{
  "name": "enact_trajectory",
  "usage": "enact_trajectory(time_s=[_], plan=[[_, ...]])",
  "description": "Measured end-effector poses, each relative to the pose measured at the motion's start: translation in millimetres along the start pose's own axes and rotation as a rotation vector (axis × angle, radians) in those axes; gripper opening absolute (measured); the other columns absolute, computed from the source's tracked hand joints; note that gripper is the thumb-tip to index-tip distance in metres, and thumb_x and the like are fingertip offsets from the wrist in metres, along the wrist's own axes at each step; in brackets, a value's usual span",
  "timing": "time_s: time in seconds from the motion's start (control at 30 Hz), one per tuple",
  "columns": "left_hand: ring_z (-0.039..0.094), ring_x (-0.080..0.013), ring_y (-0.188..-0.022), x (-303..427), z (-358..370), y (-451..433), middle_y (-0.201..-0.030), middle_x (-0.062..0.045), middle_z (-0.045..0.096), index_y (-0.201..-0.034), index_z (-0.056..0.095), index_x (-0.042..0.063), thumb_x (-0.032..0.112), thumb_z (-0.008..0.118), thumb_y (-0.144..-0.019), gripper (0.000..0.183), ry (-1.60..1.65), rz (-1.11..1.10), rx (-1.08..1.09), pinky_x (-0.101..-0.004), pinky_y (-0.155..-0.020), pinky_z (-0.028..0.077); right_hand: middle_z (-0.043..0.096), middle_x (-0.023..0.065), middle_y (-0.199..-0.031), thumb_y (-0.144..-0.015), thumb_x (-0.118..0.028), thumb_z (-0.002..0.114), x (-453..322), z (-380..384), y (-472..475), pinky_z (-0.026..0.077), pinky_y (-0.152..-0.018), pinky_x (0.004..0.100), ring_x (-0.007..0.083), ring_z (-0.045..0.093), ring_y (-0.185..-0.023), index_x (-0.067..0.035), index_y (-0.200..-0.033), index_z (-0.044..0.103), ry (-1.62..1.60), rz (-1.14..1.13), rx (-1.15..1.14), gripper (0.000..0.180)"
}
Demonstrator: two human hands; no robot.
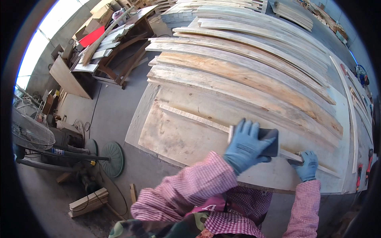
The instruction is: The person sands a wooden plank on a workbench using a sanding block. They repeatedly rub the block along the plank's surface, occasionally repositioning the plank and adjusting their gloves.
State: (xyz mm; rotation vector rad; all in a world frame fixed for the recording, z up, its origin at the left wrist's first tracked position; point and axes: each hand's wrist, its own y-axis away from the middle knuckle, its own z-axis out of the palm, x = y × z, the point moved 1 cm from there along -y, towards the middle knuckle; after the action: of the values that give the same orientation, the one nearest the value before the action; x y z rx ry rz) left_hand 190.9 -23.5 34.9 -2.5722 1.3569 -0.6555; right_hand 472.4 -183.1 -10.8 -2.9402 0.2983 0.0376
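Observation:
My left hand [245, 145], in a blue work glove, is closed over a dark grey flat block [270, 142] that looks like a sanding block. Beneath that hand the block rests on a narrow wooden strip [196, 118], hiding its middle. Further right, my gloved right hand [308, 165] grips the strip near its right part, with the thumb at its side. The strip lies across a pale plywood board [178, 139] on the worktable. Both forearms wear checked sleeves.
Several long wooden planks [238, 86] lie side by side beyond the strip. Red-handled tools [359, 175] lie at the table's right edge. On the floor to the left stand a fan [31, 128] and a round green base [113, 159]. A broom [101, 41] rests on another table.

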Motion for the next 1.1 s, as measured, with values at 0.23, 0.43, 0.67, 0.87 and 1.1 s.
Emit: enact_trajectory(time_s=[0.23,0.43,0.67,0.87,1.1], plan=[[0.061,-0.0358,-0.103,-203,-110,65,-0.114,-0.019,0.062,-0.144,0.053,0.032,0.063,0.074,-0.079,0.076,-0.643,-0.621,0.076,-0.0467,-0.089,0.051,0.059,0.0006,-0.084,-0.065,-0.047,0.085,4,6,4,0.042,-0.077,0.0406,0.0236,0.057,-0.085,-0.016,-0.086,0.071,-0.022,0.015,0.007,0.039],[0.06,-0.0354,-0.095,-134,-74,29,-0.106,-0.019,0.062,-0.139,0.055,0.032,0.056,0.078,-0.077,0.071,-0.4,-0.535,0.043,-0.0468,-0.08,0.05,0.059,0.0016,-0.084,-0.066,-0.047,0.085,2,0,4,0.041,-0.077,0.0408,0.0237,0.057,-0.085,-0.016,-0.086,0.07,-0.019,0.017,0.028,0.04],[0.053,-0.0344,-0.107,-52,-45,4,-0.109,-0.015,0.056,-0.135,0.058,0.029,0.053,0.081,-0.074,0.07,-0.152,-0.154,-0.076,-0.0508,-0.096,0.044,0.059,0.0021,-0.083,-0.066,-0.046,0.085,7,7,6,0.042,-0.077,0.041,0.024,0.057,-0.084,-0.015,-0.086,0.07,-0.005,-0.001,0.053,0.04],[0.063,-0.0338,-0.104,-214,-119,51,-0.112,-0.018,0.064,-0.146,0.051,0.031,0.056,0.076,-0.081,0.073,-0.501,-0.71,-0.059,-0.046,-0.091,0.052,0.059,0.0024,-0.082,-0.067,-0.047,0.084,1,0,1,0.042,-0.077,0.0413,0.0241,0.057,-0.084,-0.014,-0.088,0.072,-0.028,0.008,0.004,0.041],[0.059,-0.0353,-0.101,-152,-85,37,-0.112,-0.019,0.061,-0.143,0.055,0.034,0.059,0.077,-0.077,0.073,-0.481,-0.539,0.051,-0.0463,-0.092,0.048,0.059,0.0029,-0.082,-0.066,-0.048,0.084,2,-1,-1,0.042,-0.076,0.0409,0.0245,0.057,-0.084,-0.014,-0.087,0.072,-0.032,0.004,-0.009,0.042]])
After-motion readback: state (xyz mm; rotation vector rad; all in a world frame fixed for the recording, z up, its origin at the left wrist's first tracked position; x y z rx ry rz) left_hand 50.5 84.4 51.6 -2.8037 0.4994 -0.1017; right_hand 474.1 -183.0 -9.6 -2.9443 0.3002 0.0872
